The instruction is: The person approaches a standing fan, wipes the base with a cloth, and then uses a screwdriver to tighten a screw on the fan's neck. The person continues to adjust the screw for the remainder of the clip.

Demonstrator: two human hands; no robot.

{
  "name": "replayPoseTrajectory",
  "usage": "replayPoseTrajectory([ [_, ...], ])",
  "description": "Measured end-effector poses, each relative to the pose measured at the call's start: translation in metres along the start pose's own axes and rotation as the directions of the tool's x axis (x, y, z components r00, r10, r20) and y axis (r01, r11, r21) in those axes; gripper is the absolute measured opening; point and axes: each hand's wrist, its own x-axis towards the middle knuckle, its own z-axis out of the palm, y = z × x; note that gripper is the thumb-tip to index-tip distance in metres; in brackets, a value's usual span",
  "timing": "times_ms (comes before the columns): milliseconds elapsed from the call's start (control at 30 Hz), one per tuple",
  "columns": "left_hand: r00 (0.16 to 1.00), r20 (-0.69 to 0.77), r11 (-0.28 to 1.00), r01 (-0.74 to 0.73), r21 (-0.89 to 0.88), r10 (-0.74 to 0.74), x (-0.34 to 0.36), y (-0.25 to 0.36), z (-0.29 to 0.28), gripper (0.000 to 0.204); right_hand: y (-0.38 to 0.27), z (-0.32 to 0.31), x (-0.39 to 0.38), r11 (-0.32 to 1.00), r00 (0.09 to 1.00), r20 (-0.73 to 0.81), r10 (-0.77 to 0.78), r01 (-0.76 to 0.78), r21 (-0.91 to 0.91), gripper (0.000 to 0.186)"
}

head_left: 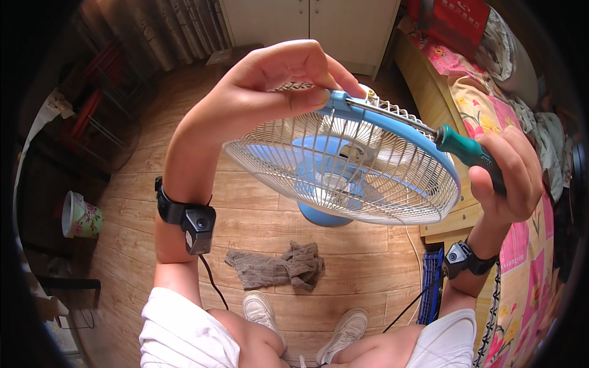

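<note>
A blue and white electric fan (343,178) stands in front of me, its wire grille tilted so the rim faces up toward me. My right hand (506,175) is closed around the teal handle of a screwdriver (466,150). The screwdriver's long metal shaft reaches left along the rim to a blue clip (343,105) at the top of the guard. There my left hand (288,83) is bent over the rim, thumb and fingers pressed on the clip. The exact spot where the tip meets the clip is too small to make out.
A crumpled brown cloth (276,265) lies on the wooden floor (215,227) beyond my shoes. A bed with flowered bedding (521,257) is at my right, beside a blue crate (431,285). A flowered bin (83,214) stands left. A pale cabinet (307,30) is at the back.
</note>
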Motion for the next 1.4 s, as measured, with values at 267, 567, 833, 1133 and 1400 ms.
replayPoseTrajectory([
  [267, 0.999, -0.016, 0.999, -0.034, 0.009, 0.034, 0.003, -0.003, 0.005, 0.006, -0.011, 0.003, 0.002, 0.442, 0.698, 0.240, 0.674, -0.642, 0.626, 0.048],
  [567, 1.000, -0.024, 1.000, -0.003, 0.022, 0.004, 0.002, -0.002, 0.002, 0.008, -0.026, 0.002, 0.000, 0.066, 0.387, 0.386, 0.838, -0.773, 0.631, 0.040],
  [833, 0.994, 0.106, 0.999, -0.012, 0.031, 0.008, 0.001, -0.003, -0.008, 0.024, -0.015, 0.003, -0.014, 0.360, 0.649, 0.275, 0.709, -0.668, 0.651, 0.038],
  [1133, 0.997, 0.082, 0.999, -0.004, 0.054, 0.000, 0.002, -0.001, -0.008, 0.013, -0.011, -0.006, -0.015, 0.779, 0.846, 0.117, 0.521, -0.527, 0.339, 0.047],
  [1400, 0.997, 0.081, 0.999, 0.013, 0.034, -0.016, -0.001, 0.000, -0.010, 0.014, -0.013, -0.005, -0.013, 0.890, 0.957, 0.107, 0.271, -0.291, 0.351, 0.042],
])
